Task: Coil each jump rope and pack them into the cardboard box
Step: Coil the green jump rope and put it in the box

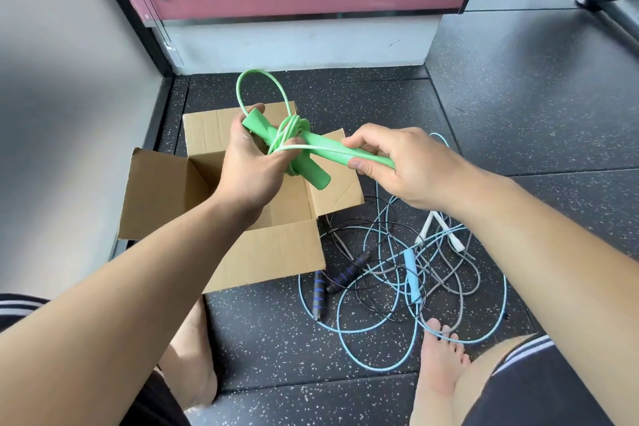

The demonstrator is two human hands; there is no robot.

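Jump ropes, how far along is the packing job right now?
Done: nothing shows in the box, though an arm hides part of it. In hand: the green rope, cord wound around its handles, gripped by the left hand and right hand above the box. Left: the blue rope, black rope and white rope lie tangled on the floor.

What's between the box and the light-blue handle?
Head view: a black handle with blue bands and loose black cord lie between the cardboard box and the light-blue handle.
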